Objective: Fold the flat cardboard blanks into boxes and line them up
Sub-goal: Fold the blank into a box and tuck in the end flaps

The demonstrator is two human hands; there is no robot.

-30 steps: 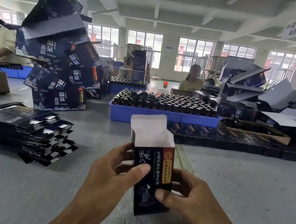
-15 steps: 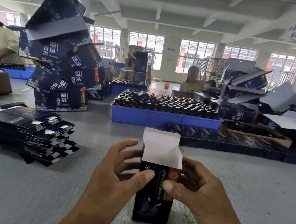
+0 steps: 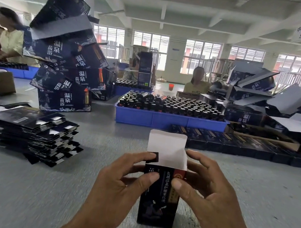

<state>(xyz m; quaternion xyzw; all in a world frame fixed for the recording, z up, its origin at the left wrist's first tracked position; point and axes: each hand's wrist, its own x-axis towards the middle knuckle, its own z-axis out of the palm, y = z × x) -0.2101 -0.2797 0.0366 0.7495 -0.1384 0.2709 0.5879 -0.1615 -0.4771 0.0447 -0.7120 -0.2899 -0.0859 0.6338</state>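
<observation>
Small dark box (image 3: 158, 198), standing upright on the grey worktop (image 3: 26, 193), long axis vertical, printed face toward the wearer. Its base rests on the worktop. Its top is still open: the white lid flap (image 3: 166, 149) rises straight up from the far wall, and a small dark side flap (image 3: 153, 157) juts from the box's upper left corner.

Left hand (image 3: 119, 190), on the left side of the box: its grip is a loose pinch, thumb pressed on the front face near the top, a fingertip bearing on the small dark side flap. Right hand (image 3: 210, 192), on the right side of the box: thumb on the front face level with the other thumb, fingers curled round the upper right edge beside the lid flap. Both hands hold the box's upper part; neither is clearly nearer the opening.

The relation that matters: the opening lies directly above both grips, along the box's vertical axis, so the coming move appears to be tucking the side flaps inward and then bringing the lid flap down toward the wearer.

Left of the box, well apart: a stack of flat blanks (image 3: 32, 135). Beyond the box: a row of finished boxes (image 3: 235, 145) laid side by side, and behind that a blue tray (image 3: 169, 120) filled with dark bottles. Far left of the box: a tall pile of larger cartons (image 3: 66, 71).
</observation>
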